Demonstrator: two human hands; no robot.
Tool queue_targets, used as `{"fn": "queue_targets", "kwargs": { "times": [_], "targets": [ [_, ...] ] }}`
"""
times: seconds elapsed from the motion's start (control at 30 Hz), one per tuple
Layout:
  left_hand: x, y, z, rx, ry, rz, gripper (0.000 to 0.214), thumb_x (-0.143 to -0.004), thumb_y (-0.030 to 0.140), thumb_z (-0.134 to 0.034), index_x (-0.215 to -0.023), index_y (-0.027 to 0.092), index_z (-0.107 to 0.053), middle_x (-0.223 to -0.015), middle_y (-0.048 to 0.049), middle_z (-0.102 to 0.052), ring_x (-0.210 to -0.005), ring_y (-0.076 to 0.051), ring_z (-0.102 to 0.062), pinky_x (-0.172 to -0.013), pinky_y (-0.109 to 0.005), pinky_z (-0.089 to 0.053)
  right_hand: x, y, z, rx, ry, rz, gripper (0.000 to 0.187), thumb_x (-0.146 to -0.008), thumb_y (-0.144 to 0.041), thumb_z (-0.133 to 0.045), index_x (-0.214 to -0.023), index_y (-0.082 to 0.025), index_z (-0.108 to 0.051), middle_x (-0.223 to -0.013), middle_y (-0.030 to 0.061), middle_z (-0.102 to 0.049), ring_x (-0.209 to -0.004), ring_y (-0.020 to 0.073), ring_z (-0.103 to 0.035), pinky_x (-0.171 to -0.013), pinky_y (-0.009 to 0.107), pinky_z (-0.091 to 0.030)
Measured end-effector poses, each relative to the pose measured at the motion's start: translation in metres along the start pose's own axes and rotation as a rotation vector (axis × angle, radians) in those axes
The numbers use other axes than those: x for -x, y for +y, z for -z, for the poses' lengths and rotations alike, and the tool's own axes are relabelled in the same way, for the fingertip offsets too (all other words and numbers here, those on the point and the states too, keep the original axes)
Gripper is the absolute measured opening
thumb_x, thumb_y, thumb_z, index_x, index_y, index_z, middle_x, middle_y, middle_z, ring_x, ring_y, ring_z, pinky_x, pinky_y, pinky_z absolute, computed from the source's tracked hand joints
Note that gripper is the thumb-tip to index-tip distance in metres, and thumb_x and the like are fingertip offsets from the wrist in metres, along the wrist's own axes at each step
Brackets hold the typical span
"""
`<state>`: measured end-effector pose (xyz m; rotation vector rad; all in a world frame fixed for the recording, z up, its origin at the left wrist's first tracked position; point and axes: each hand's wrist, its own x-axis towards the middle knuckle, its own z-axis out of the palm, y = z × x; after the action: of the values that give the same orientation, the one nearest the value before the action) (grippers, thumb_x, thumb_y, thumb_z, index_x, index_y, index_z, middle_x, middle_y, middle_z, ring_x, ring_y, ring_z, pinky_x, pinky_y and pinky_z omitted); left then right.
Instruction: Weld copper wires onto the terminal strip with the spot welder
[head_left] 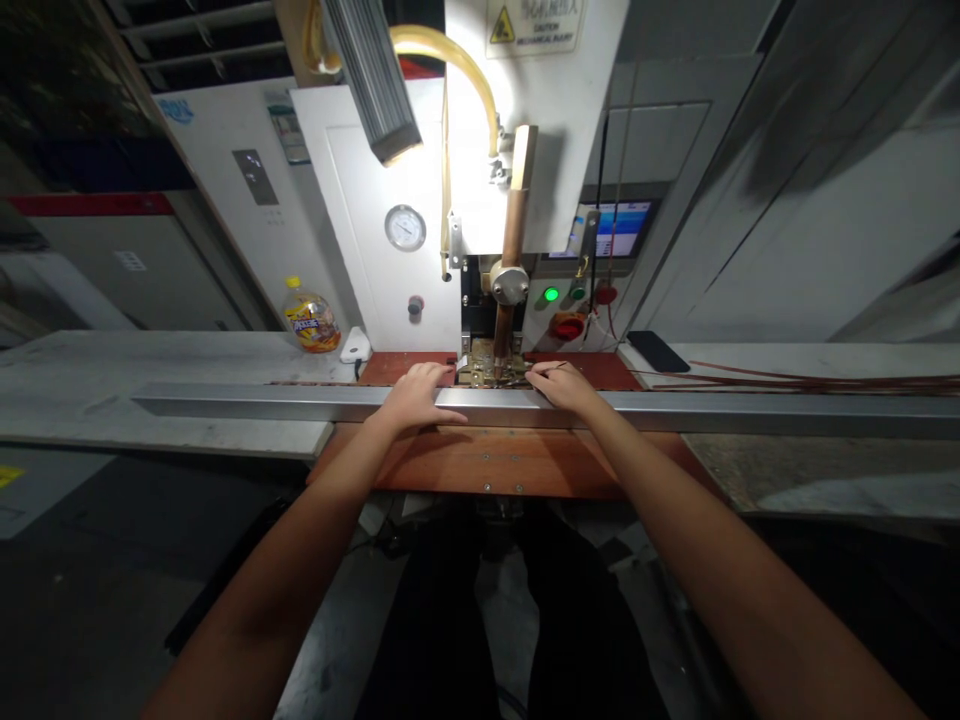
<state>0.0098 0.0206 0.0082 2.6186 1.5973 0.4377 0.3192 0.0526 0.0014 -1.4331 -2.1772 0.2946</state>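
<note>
Left hand (417, 397) across one metal bar (495, 405), fingers wide; right hand (561, 385) over bar, fingers curled, hold unclear. Behind bar: one bottle (311, 320), one phone (658, 352).

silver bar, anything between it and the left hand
Nothing visible: the left hand rests directly on the silver bar, across its top. The copper-coloured rod stands beyond the bar, to that hand's right, not between them.
</note>
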Motion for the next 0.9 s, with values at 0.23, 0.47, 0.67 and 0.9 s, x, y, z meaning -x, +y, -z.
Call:
{"fn": "queue_targets", "kwargs": {
  "times": [0.23,0.47,0.67,0.9],
  "targets": [
    [0.004,-0.011,0.004,-0.009,0.032,0.047,0.096,-0.068,0.079,-0.069,-0.143,0.023,-0.049,-0.147,-0.0129,-0.054,-0.134,-0.033,-0.048,-0.111,-0.042,-0.039,0.001,-0.002,0.001,-0.02,0.012,-0.002,0.031,-0.089,-0.038,-0.048,-0.069,-0.023,-0.067,-0.081,0.0045,-0.075,-0.076,0.0194,-0.064,-0.076,0.027,-0.044],
    [0.01,-0.022,0.008,-0.125,-0.064,0.112,0.1,-0.066,0.084,-0.065,-0.143,0.024,-0.05,-0.149,-0.0144,-0.053,-0.134,-0.037,-0.048,-0.107,-0.044,-0.04,0.002,-0.005,0.002,-0.015,0.004,-0.015,0.033,-0.089,-0.038,-0.047,-0.069,-0.023,-0.068,-0.081,0.0048,-0.075,-0.076,0.0198,-0.064,-0.076,0.028,-0.043],
    [0.009,-0.024,0.003,-0.187,-0.113,0.063,0.109,-0.056,0.092,-0.063,-0.139,0.023,-0.054,-0.146,-0.0145,-0.057,-0.131,-0.037,-0.051,-0.105,-0.044,-0.041,0.002,-0.006,0.002,0.009,-0.003,-0.022,0.033,-0.089,-0.038,-0.047,-0.071,-0.022,-0.07,-0.081,0.0049,-0.075,-0.077,0.0196,-0.064,-0.076,0.027,-0.042],
    [0.007,-0.023,0.003,-0.214,-0.15,0.104,0.096,-0.057,0.092,-0.063,-0.124,0.023,-0.064,-0.128,-0.0138,-0.068,-0.116,-0.038,-0.061,-0.094,-0.044,-0.046,0.002,-0.005,0.002,0.019,-0.015,-0.027,0.034,-0.089,-0.038,-0.045,-0.069,-0.022,-0.068,-0.079,0.0046,-0.073,-0.074,0.0186,-0.061,-0.074,0.027,-0.041]
  ]
}}
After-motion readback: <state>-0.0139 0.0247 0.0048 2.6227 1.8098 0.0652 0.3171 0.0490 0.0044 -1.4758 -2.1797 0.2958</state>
